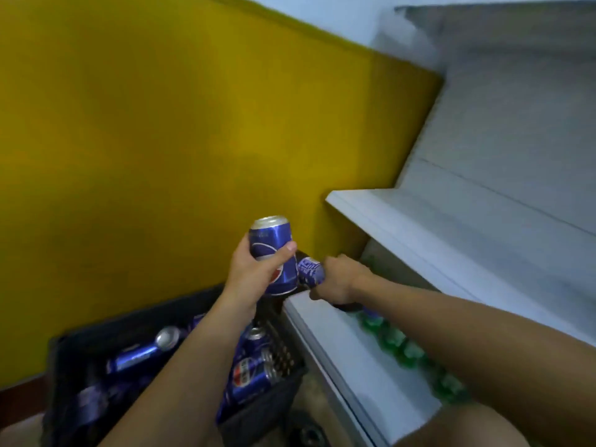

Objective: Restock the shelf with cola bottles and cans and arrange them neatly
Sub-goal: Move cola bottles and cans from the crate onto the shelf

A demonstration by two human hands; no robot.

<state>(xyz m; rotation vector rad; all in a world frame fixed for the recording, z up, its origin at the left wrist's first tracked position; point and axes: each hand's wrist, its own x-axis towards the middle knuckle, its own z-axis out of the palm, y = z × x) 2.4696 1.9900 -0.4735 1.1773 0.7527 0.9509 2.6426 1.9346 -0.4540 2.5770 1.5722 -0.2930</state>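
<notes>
A mustard-yellow wall (161,140) fills the left and centre, with a pale white wall (322,14) above its slanting top edge. A white shelf unit (451,227) stands against it on the right in soft, even light. At the lower left a dark brown skirting (19,390) meets a beige floor (17,429).

1 head-worn view, tilted, looking forward and down at close range; shelf (419,227) at right, crate (96,327) lower left.

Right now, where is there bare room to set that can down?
The upper shelf looks bare. The lower shelf is free along its front edge, before the green bottles. Crowded: the row itself and the crate of cans.
</notes>
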